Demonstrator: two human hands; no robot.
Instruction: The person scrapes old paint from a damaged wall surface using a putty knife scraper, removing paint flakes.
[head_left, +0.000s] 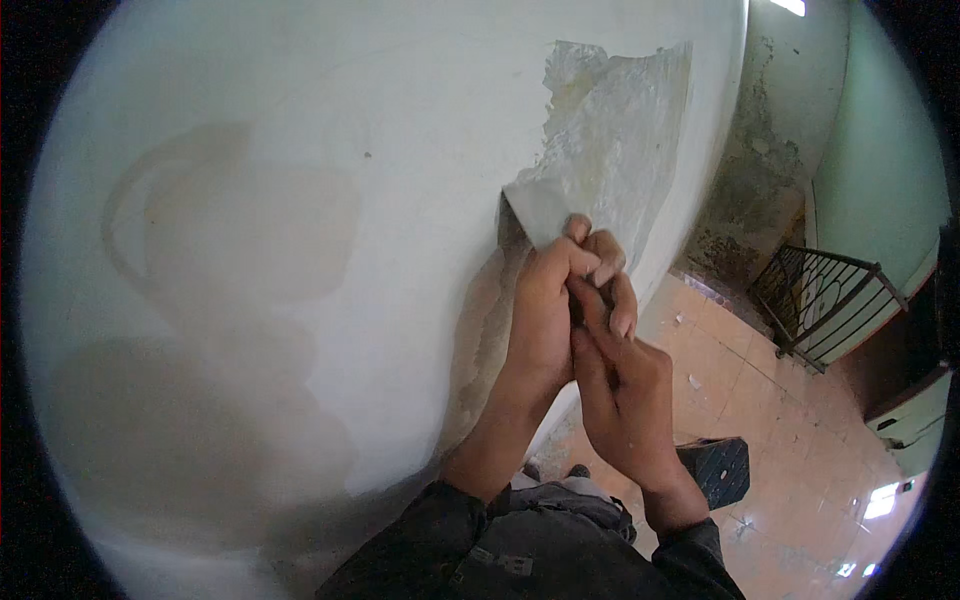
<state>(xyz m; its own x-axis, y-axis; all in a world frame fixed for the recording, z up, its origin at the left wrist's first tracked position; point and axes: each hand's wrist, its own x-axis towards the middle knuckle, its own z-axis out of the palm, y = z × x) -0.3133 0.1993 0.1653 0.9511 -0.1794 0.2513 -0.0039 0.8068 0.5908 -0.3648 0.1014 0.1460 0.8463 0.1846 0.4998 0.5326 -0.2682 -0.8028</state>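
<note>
Both my hands are clasped together at the wall, around a scraper with a flat metal blade (538, 212). My left hand (544, 322) grips it from the left, with its fingers curled over. Pressed against that hand from the right is my right hand (626, 390), its fingers overlapping the left ones. The scraper's handle is hidden inside the grip. The blade's corner meets the white painted wall (420, 187) at the lower left of a stripped patch (622, 127). That patch has ragged left edges and shows a grey, streaked surface.
Damp-looking stains (255, 232) mark the wall on the left. To the right, a tiled floor (720, 382) carries scattered flakes. A dark stool-like object (716, 469) stands near my right forearm. Beyond it is a metal railing (825, 296) beside a mould-stained wall (757, 172).
</note>
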